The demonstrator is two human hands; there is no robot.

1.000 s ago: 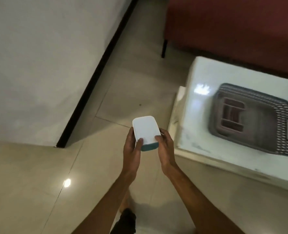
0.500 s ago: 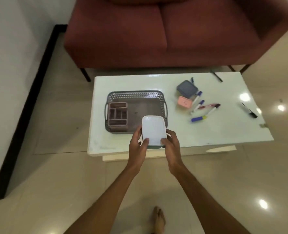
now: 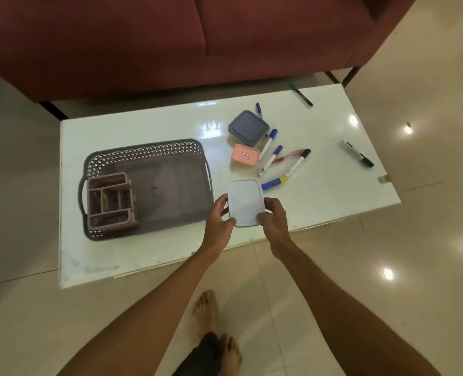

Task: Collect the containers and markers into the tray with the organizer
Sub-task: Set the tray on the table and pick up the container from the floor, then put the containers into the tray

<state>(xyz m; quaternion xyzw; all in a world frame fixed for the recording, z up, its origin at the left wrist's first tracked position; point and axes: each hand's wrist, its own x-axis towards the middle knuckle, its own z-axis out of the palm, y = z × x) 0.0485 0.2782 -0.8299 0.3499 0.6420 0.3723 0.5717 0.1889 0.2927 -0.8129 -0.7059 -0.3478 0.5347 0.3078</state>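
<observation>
Altogether three containers showed: one grey-lidded container (image 3: 248,127), one pink container (image 3: 246,156), and the white-lidded container (image 3: 245,202). The left hand (image 3: 219,218) and right hand (image 3: 275,221) clamped the last, thumbs on its lid, over the table (image 3: 319,202) just right of the one tray (image 3: 143,151). One organizer (image 3: 111,202) stood in the tray's left end. About eight markers (image 3: 271,160) lay scattered. The held container was a rounded rectangle, its long axis pointing toward the sofa (image 3: 143,36).

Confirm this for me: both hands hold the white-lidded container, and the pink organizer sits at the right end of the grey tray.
Not quite. In the head view the pink organizer sits at the left end of the grey tray, not the right. The rest stands: the left hand and the right hand both hold the white-lidded container.
</observation>
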